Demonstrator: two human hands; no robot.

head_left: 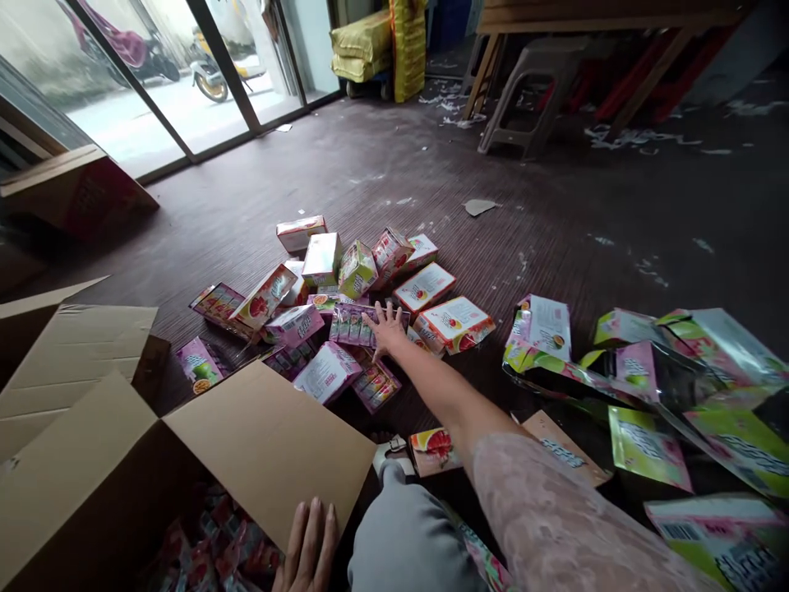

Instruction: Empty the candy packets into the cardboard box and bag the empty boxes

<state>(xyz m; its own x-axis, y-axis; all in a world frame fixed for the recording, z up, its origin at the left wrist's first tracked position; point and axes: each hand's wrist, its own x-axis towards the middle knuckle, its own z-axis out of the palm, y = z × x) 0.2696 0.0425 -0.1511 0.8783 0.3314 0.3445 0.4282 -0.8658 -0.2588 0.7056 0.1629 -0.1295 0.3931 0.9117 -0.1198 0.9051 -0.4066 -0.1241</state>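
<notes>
My right hand reaches forward with its fingers spread over an open purple box that shows rows of small packets. I cannot tell whether the fingertips touch it. Around the hand lies a loose pile of small printed fruit boxes, among them a white and orange box to its right and a white and purple box nearer me. At the bottom, my left hand rests flat on a flap of a large cardboard carton. Inside the carton are many small wrapped packets.
Torn-open green and pink boxes lie to my right. Another carton stands by the glass door at left. Farther back are a plastic stool, a wooden table, yellow bundles on a trolley and paper scraps.
</notes>
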